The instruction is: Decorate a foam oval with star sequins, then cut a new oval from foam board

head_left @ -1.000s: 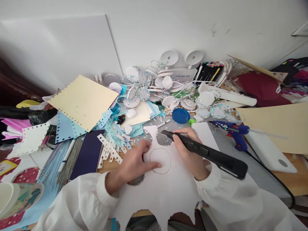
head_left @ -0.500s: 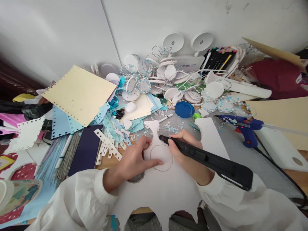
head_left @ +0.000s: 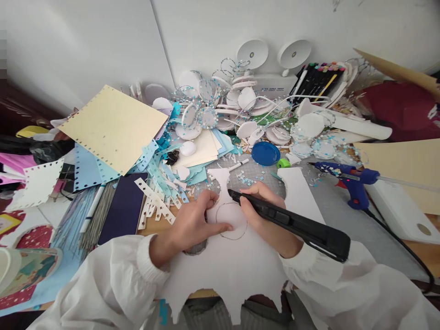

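Observation:
A white foam sheet (head_left: 233, 268) with scalloped cut-outs along its edges lies in front of me, and a circle is outlined on it. My left hand (head_left: 194, 220) grips the sheet at its left cut-out, thumb across the circle and fingers curled at the edge. In my right hand (head_left: 263, 213) is a black utility knife (head_left: 295, 222), held slantwise, its front end over the sheet just above the circle. I cannot make out its blade. A grey cutting mat (head_left: 245, 165) shows beyond the sheet.
A blue glue gun (head_left: 355, 178) lies at the right, its cord trailing down. Behind the sheet are a blue lid (head_left: 266, 153), a green tape roll (head_left: 283, 163) and heaped white discs (head_left: 247, 98). Punched paper strips (head_left: 154, 201) and a cream sheet (head_left: 115, 128) lie left.
The knife's rear end has swung slightly left and up, and my right hand has shifted slightly. My left hand still grips the sheet. The whole view has shifted a little.

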`<state>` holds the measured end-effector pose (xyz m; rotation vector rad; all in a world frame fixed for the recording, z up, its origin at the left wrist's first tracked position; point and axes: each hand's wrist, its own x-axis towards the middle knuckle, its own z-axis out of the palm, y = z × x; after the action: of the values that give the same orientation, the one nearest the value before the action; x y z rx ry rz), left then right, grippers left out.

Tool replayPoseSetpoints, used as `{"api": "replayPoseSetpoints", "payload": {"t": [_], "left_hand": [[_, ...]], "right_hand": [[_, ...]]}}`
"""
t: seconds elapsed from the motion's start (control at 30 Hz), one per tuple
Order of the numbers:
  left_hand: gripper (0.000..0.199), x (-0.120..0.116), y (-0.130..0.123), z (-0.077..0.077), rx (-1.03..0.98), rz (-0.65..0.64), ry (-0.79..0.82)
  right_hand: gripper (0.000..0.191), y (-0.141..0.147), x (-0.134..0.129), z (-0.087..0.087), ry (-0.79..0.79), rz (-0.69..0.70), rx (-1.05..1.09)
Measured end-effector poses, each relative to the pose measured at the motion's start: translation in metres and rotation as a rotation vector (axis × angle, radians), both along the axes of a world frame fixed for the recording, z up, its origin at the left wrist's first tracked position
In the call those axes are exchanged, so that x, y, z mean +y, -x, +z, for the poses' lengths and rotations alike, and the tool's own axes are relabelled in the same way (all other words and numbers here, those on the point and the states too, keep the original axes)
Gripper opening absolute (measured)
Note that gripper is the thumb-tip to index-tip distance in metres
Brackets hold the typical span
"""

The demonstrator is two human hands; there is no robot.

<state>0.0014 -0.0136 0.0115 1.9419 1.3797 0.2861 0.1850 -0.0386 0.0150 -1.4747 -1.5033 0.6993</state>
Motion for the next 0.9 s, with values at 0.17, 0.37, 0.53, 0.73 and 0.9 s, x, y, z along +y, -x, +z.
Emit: {"api": "replayPoseSetpoints", "payload": {"t": [0.17, 0.37, 0.53, 0.73, 0.9], "left_hand": [[0.058, 0.0, -0.0004, 0.0016, -0.01, 0.007, 0.037], [0.056, 0.0004, -0.0009, 0.001, 0.022, -0.022, 0.016], [0.057, 0.0004, -0.0005, 0.0007, 0.011, -0.026, 0.014], [0.059, 0.0003, -0.0002, 0.0021, -0.025, -0.007, 0.044], [0.058, 0.0007, 0.0005, 0.0016, -0.027, -0.018, 0.044]], "right_hand": [[0.001, -0.0011, -0.0017, 0.0007, -0.035, 0.008, 0.004], [0.003, 0.0025, -0.0009, -0.0025, -0.023, 0.017, -0.058], [0.003, 0.0002, -0.0008, -0.0025, -0.052, 0.058, -0.046], [0.003, -0.0038, -0.0051, -0.0007, -0.071, 0.09, -0.031], [0.003, -0.006, -0.0081, -0.0016, -0.071, 0.094, -0.028]]}}
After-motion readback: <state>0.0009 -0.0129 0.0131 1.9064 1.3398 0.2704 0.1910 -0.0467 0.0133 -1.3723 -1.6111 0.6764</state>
